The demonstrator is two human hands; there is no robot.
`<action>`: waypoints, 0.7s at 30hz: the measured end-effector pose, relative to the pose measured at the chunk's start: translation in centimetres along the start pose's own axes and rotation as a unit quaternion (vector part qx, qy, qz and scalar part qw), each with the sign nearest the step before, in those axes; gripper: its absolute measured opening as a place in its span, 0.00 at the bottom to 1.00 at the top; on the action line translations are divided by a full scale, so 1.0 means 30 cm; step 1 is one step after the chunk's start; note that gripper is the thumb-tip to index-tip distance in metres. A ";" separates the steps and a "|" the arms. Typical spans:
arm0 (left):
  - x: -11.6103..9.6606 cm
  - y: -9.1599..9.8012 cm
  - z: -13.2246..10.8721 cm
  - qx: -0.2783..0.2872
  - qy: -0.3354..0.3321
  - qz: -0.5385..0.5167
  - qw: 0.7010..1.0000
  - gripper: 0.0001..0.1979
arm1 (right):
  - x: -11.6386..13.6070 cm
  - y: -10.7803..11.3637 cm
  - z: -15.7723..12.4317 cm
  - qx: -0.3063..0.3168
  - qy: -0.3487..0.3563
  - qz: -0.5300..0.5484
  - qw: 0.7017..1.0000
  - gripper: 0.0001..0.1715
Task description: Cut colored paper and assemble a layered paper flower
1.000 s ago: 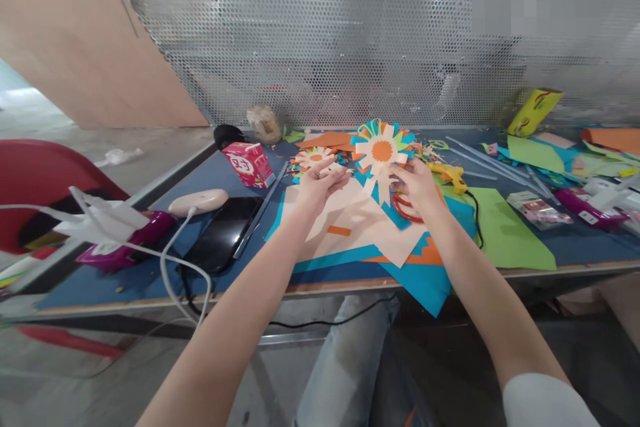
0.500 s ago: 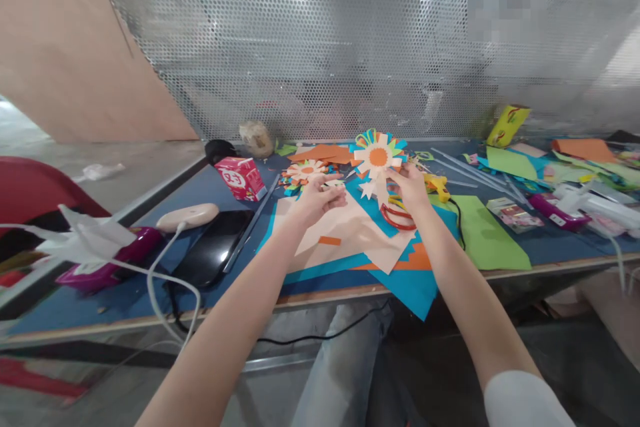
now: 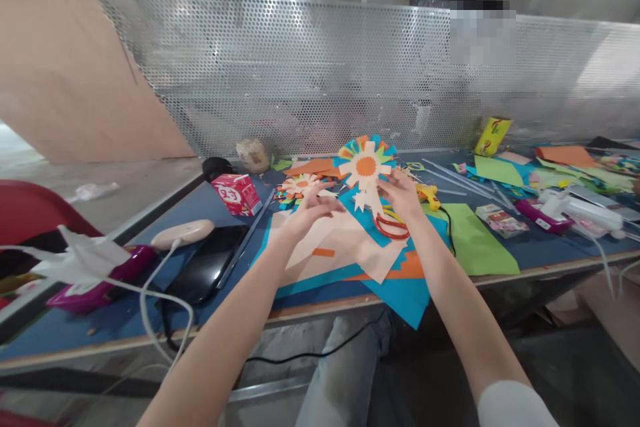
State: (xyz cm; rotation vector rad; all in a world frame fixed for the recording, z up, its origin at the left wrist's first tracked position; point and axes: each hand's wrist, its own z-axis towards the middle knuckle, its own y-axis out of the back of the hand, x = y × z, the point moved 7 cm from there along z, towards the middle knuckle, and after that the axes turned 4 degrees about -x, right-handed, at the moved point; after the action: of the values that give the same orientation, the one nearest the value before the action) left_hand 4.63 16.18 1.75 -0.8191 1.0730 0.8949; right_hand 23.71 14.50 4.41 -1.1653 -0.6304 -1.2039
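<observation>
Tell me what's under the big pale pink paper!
Blue paper peeks out along the near edge of the pale pink paper, and orange paper shows near its right corner. Anything under the middle is covered, so I can't tell.

The blue desk (image 3: 540, 250) carries a phone (image 3: 213, 263) left of the left grip (image 3: 310, 210), green paper (image 3: 483, 240) right of the right grip (image 3: 404, 195).

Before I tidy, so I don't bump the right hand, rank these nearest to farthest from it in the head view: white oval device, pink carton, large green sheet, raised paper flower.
1. Raised paper flower: held in the right hand.
2. Large green sheet: lying flat, to the right.
3. Pink carton: to the left, past the left hand.
4. White oval device: farther left.
</observation>
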 end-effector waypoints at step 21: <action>0.018 0.055 0.009 -0.151 0.007 -0.006 0.989 0.18 | -0.029 -0.007 -0.010 0.014 -0.036 -0.185 0.982 0.19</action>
State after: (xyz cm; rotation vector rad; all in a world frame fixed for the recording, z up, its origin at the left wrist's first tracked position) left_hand 3.37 17.20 1.10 -1.0829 0.9564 1.0580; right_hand 23.20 14.57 3.62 -1.1017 -0.9468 -1.4629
